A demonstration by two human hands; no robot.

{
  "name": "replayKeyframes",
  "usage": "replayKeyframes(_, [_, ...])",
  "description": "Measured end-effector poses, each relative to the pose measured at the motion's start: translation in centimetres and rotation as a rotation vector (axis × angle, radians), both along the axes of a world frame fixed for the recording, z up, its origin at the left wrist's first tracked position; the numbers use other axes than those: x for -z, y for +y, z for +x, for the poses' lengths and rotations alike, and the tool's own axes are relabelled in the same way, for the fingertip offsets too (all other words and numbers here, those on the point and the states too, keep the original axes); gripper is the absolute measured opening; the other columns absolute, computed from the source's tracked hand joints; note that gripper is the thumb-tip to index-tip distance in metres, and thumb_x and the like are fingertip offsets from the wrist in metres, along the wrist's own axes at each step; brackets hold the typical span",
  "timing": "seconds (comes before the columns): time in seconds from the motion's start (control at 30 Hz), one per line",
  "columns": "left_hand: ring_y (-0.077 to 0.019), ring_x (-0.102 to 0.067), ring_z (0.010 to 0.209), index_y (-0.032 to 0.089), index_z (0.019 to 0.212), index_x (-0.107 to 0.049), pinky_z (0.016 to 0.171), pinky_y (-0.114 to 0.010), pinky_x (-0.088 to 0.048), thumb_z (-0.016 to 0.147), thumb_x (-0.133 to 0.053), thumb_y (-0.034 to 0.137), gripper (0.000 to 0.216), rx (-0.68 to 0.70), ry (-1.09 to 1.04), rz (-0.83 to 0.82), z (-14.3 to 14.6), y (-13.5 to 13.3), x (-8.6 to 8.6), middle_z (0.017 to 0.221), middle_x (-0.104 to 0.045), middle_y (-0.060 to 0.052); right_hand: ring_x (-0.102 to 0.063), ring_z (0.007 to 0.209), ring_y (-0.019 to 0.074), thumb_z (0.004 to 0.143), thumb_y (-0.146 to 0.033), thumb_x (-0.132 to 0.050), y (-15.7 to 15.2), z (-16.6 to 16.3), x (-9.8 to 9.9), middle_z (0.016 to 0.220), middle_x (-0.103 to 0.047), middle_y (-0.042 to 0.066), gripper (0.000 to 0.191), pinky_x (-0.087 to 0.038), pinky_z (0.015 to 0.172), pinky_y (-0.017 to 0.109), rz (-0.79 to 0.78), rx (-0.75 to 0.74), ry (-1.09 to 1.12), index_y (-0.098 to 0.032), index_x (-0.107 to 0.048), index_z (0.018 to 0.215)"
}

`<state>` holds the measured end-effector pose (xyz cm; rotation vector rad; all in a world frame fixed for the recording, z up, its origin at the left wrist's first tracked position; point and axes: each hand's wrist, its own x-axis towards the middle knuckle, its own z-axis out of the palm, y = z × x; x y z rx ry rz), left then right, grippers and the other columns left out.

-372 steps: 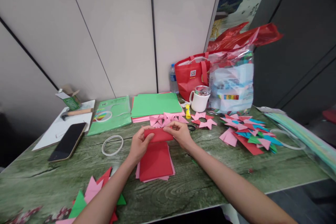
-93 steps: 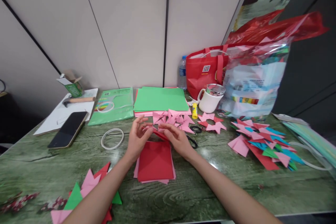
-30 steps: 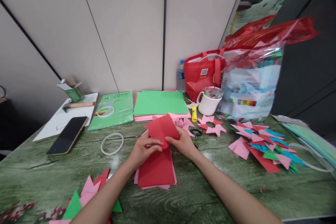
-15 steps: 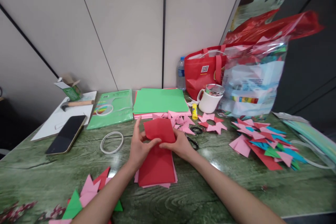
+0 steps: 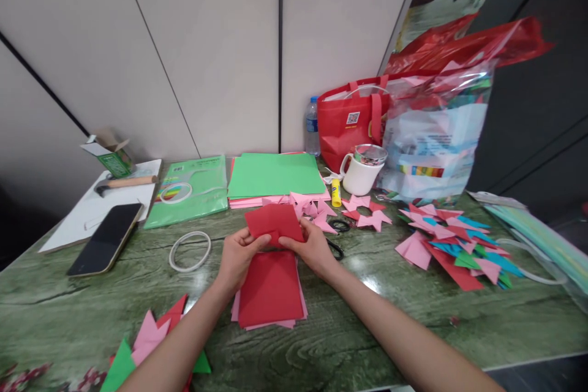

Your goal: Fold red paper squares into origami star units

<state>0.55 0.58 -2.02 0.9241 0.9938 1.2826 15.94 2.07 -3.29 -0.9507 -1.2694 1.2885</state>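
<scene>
My left hand (image 5: 237, 257) and my right hand (image 5: 312, 248) both pinch the near edge of a red paper sheet (image 5: 272, 221), held just above the table. Thumbs and fingers are closed on the sheet. Below the hands lies a stack of red and pink paper squares (image 5: 271, 290) on the green wood-grain table (image 5: 349, 331). Just beyond the held sheet sits a cluster of folded pink stars (image 5: 315, 211).
A pile of green and pink sheets (image 5: 274, 175), a green paper pack (image 5: 190, 193), a phone (image 5: 105, 239), a hammer (image 5: 124, 182) and a white ring (image 5: 190, 250) lie left. A mug (image 5: 358, 173), glue stick (image 5: 335, 192), scissors (image 5: 337, 248), red bag (image 5: 351, 125), plastic bag (image 5: 432, 135) and coloured folded pieces (image 5: 452, 242) sit right.
The red sheet has been lifted off the stack and turned between both hands. It now sits flatter and lower than half a second ago, and my left hand's fingers have closed on it.
</scene>
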Motion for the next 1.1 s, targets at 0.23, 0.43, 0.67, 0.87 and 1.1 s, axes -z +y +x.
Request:
replayKeyframes(0.23, [-0.0185,-0.067,0.064,0.011,0.084,-0.068,0.066,-0.032,-0.055,0.057,-0.077,0.024,0.032,-0.067,-0.037,-0.013,0.2,-0.1,-0.5,0.078,-0.073,-0.008,-0.060,0.074,0.0148,0.078,-0.022,-0.051,-0.2,0.5,-0.1,0.085,-0.061,0.003,0.001,-0.047,0.068,0.026,0.308,0.247,-0.111,-0.021,-0.050,0.077])
replayKeyframes(0.43, [-0.0182,-0.067,0.064,0.013,0.085,-0.068,0.066,-0.031,-0.054,0.060,-0.075,0.024,0.029,-0.051,0.026,0.028,0.3,-0.1,-0.5,0.079,-0.073,-0.007,-0.058,0.081,0.0189,0.070,-0.027,-0.064,-1.0,0.3,-0.5,0.085,-0.064,0.002,0.017,-0.043,0.075,0.030,0.265,0.100,-0.274,-0.019,-0.061,0.084])
replayKeyframes(0.67, [-0.0190,-0.066,0.068,0.011,0.084,-0.068,0.067,-0.030,-0.053,0.058,-0.076,0.022,0.029,-0.006,0.028,0.018,0.4,-0.2,-0.3,0.080,-0.073,-0.008,-0.056,0.080,0.0193,0.061,-0.032,-0.073,-1.0,0.1,-0.2,0.082,-0.061,0.000,0.028,-0.040,0.075,0.029,0.212,0.214,-0.289,-0.019,-0.057,0.080])
replayKeyframes(0.87, [-0.0197,-0.066,0.074,0.012,0.089,-0.068,0.069,-0.028,-0.052,0.057,-0.077,0.023,0.036,0.010,0.030,0.010,0.2,-0.1,-0.2,0.084,-0.073,-0.008,-0.056,0.080,0.0190,0.061,-0.030,-0.073,-1.2,0.1,-0.1,0.081,-0.061,0.000,0.026,-0.040,0.075,0.028,0.224,0.252,-0.280,-0.019,-0.058,0.079])
replayKeyframes(1.1, [-0.0158,-0.066,0.063,0.010,0.080,-0.067,0.063,-0.026,-0.054,0.053,-0.079,0.020,0.032,-0.018,-0.037,-0.080,0.2,0.1,-0.1,0.074,-0.073,-0.006,-0.057,0.078,0.0203,0.062,-0.033,-0.072,-1.4,0.0,-0.3,0.080,-0.062,0.001,0.026,-0.041,0.074,0.030,0.222,0.248,-0.314,-0.020,-0.058,0.078])
